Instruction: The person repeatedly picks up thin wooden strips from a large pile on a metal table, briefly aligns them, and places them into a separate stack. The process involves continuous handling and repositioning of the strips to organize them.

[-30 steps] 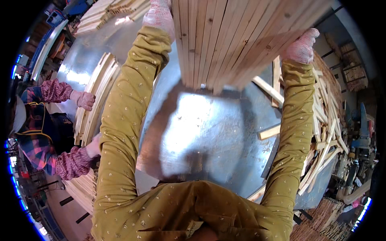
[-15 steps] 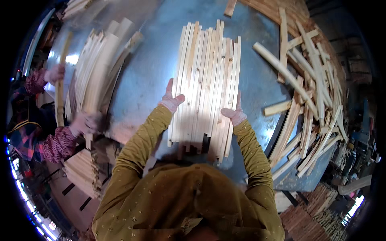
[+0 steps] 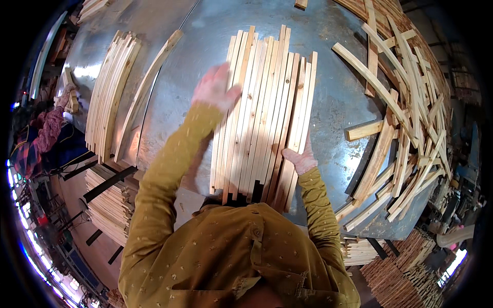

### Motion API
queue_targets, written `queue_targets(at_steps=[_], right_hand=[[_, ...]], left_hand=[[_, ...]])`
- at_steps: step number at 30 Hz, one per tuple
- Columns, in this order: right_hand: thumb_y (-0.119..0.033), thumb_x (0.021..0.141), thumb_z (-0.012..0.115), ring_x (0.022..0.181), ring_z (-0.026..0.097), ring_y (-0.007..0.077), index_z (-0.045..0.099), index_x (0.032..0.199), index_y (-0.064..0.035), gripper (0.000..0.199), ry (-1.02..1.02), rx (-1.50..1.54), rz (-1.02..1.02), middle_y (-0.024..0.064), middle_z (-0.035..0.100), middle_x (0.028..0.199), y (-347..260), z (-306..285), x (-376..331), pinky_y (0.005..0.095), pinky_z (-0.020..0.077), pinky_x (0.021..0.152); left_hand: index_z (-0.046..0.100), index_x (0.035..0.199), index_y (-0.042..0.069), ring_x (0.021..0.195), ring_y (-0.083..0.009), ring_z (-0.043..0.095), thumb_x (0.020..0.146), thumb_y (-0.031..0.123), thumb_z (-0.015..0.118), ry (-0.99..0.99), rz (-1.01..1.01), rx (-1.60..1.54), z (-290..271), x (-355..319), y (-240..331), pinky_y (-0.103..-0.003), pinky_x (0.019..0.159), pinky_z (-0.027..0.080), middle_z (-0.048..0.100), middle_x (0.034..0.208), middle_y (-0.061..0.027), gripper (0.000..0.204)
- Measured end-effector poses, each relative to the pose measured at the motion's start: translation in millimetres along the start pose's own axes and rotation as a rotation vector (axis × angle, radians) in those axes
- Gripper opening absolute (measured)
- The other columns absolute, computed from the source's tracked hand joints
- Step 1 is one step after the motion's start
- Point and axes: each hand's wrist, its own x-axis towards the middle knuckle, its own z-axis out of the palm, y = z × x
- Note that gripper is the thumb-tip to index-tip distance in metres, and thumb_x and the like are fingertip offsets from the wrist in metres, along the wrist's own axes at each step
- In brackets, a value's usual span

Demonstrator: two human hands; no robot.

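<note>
A row of long, pale wooden strips (image 3: 257, 108) lies side by side on the metal table before me, their ends uneven. My left hand (image 3: 215, 88) is at the row's upper left side, fingers stretched forward and slightly blurred, thumb over the outermost strips. Whether it presses on them I cannot tell. On the right side, lower down, my right hand (image 3: 302, 159) grips the outer strips, thumb on top and fingers down along the edge. A narrow dark gap sets these right-hand strips apart, at a slight slant.
Loose strips (image 3: 411, 118) lie in a crossed heap at the right of the metal table (image 3: 179, 102). To the left are another row of strips (image 3: 110, 92) and a single curved-looking strip (image 3: 146, 92). A co-worker's hand (image 3: 65, 96) holds short wood pieces at far left. Stacked wood (image 3: 108, 205) stands below.
My left hand has moved forward along the row, its grip loosened. The right-hand strips have separated slightly from the others. The co-worker has drawn back from the left row, leaving one strip apart.
</note>
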Motion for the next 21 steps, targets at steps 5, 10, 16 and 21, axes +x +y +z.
queue_targets(at_steps=[5,10,16,21], right_hand=[[-0.012,0.074,0.088,0.130,0.046,0.0206,0.008,0.160,-0.0135,0.117,-0.012,-0.051,-0.007,0.0113,0.043,0.149,21.5,-13.9,7.1,0.0320,0.0427,0.107],[-0.001,0.076,0.081,0.125,0.049,0.0179,0.006,0.159,-0.0082,0.112,-0.043,0.075,-0.074,0.0086,0.046,0.144,9.4,-2.0,-1.1,0.0321,0.0426,0.105],[0.006,0.077,0.072,0.126,0.048,0.0206,0.005,0.159,-0.0069,0.107,-0.065,0.121,-0.042,0.0098,0.045,0.144,-0.4,2.9,-4.0,0.0302,0.0399,0.105],[0.007,0.077,0.072,0.123,0.049,0.0199,0.006,0.160,-0.0084,0.107,0.020,-0.062,-0.133,0.0097,0.048,0.141,17.2,-4.6,-5.4,0.0303,0.0430,0.101]], left_hand=[[0.049,0.144,0.013,0.148,-0.0327,0.025,0.093,0.050,0.054,0.004,0.305,0.446,36.5,140.8,24.4,-0.047,0.119,0.022,0.035,0.157,-0.0132,0.063],[0.058,0.137,0.014,0.152,-0.0322,0.013,0.097,0.050,0.048,-0.271,0.292,0.658,38.2,177.2,65.5,-0.052,0.122,0.012,0.028,0.161,-0.0117,0.055],[0.063,0.124,0.006,0.144,-0.0374,0.031,0.093,0.033,0.060,-0.150,0.304,0.237,38.7,131.6,75.7,-0.055,0.117,0.025,0.042,0.151,-0.0190,0.041],[0.051,0.134,0.003,0.095,-0.0256,0.067,0.088,0.021,0.070,-0.111,0.178,-0.785,-2.3,122.8,69.1,-0.036,0.083,0.056,0.064,0.117,-0.0138,0.053]])
